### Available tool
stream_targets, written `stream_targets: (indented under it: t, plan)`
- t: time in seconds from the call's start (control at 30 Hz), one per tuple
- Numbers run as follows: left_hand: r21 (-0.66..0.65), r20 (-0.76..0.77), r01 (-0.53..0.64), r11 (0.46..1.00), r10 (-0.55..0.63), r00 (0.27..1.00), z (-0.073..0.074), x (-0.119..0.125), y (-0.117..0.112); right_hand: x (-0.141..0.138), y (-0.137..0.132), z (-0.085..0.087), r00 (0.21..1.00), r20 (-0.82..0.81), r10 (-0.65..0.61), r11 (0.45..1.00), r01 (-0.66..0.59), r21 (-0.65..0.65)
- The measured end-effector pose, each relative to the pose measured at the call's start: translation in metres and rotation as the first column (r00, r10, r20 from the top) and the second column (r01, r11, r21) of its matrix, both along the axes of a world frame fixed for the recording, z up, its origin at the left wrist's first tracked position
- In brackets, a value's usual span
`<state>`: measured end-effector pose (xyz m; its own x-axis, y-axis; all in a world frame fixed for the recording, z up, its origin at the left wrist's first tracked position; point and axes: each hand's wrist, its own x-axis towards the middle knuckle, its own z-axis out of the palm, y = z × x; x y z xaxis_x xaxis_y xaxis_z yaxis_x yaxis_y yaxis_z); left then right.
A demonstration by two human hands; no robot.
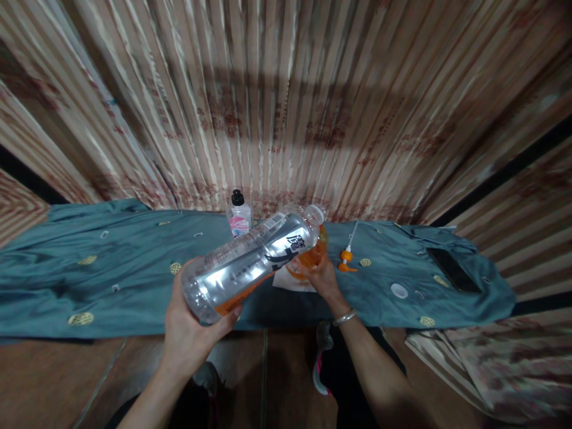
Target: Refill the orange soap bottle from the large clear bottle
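A large clear plastic bottle (250, 262) with a silver label lies tilted in my left hand (192, 322), which grips it round the base. Its uncapped mouth points up and to the right. Behind its neck, my right hand (322, 277) is wrapped round an orange bottle (315, 253), partly hidden by the clear bottle. A white cloth or paper (290, 282) lies under the orange bottle. To the right, an orange pump head (345, 257) with a white tube rests on the table cover.
A small clear bottle (239, 215) with a black cap and pink label stands at the back. On the right lie a white round cap (399, 291) and a dark phone (453, 270). The green-blue cloth (134, 280) covers the narrow table; a striped curtain (277, 119) hangs behind.
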<state>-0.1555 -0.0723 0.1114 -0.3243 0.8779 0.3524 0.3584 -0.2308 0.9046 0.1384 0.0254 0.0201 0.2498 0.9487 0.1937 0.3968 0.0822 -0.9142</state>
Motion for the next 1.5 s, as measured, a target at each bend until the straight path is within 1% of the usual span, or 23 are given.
stream_targets:
  t: [0.1,0.3,0.4,0.47,0.57,0.7,0.77,0.83,0.97,1.07,1.13,1.27,1.33,1.5]
  plan:
    - [-0.004,-0.016,-0.004,1.0,0.004,1.0,0.0,0.0,0.0,-0.002,0.0,0.002,0.997,-0.061,-0.042,0.998,0.038,-0.054]
    - [0.0,-0.008,-0.016,1.0,0.016,1.0,0.001,0.004,-0.002,-0.005,0.0,0.01,0.996,-0.081,-0.022,0.995,0.015,-0.094]
    - [0.004,-0.025,-0.016,1.0,0.016,1.0,0.001,0.0,-0.001,-0.007,-0.001,0.013,0.996,-0.082,-0.039,0.996,0.032,-0.083]
    - [-0.002,-0.039,0.003,1.0,-0.003,0.999,0.0,-0.005,0.0,-0.008,-0.001,0.014,0.996,-0.081,-0.046,0.996,0.04,-0.076]
    - [-0.037,-0.082,0.07,0.997,-0.073,0.994,0.0,-0.013,0.003,-0.008,-0.001,0.014,0.996,-0.068,-0.055,0.995,0.049,-0.089]
    - [-0.01,-0.063,0.027,1.0,-0.027,0.998,-0.002,-0.017,0.004,-0.006,0.0,0.012,0.995,-0.082,-0.061,0.995,0.054,-0.086]
    - [-0.022,-0.095,0.079,0.997,-0.081,0.992,-0.004,-0.019,0.005,-0.005,0.0,0.012,0.994,-0.089,-0.058,0.996,0.051,-0.076]
    - [-0.039,-0.111,0.1,0.994,-0.103,0.988,-0.005,-0.022,0.006,-0.005,-0.001,0.011,0.996,-0.081,-0.047,0.997,0.042,-0.07]
    - [-0.043,-0.088,0.067,0.997,-0.071,0.994,-0.006,-0.027,0.006,-0.006,-0.001,0.012,0.997,-0.06,-0.048,0.997,0.044,-0.067]
    - [-0.037,-0.088,0.074,0.997,-0.077,0.993,-0.006,-0.026,0.006,-0.006,-0.001,0.012,0.997,-0.059,-0.057,0.996,0.052,-0.078]
    - [-0.032,-0.082,0.077,0.997,-0.079,0.994,-0.005,-0.021,0.005,-0.006,-0.001,0.012,0.997,-0.053,-0.055,0.995,0.05,-0.083]
    - [0.026,-0.034,-0.015,1.0,0.016,0.999,-0.003,-0.005,-0.002,-0.006,-0.001,0.012,0.998,-0.053,-0.046,0.995,0.041,-0.086]
    - [0.032,-0.018,-0.033,0.999,0.034,0.999,-0.002,-0.003,-0.003,-0.006,-0.001,0.012,0.997,-0.061,-0.05,0.996,0.045,-0.081]
    - [-0.044,-0.055,0.07,0.997,-0.072,0.996,-0.003,-0.019,0.005,-0.007,0.0,0.01,0.994,-0.091,-0.06,0.996,0.053,-0.075]
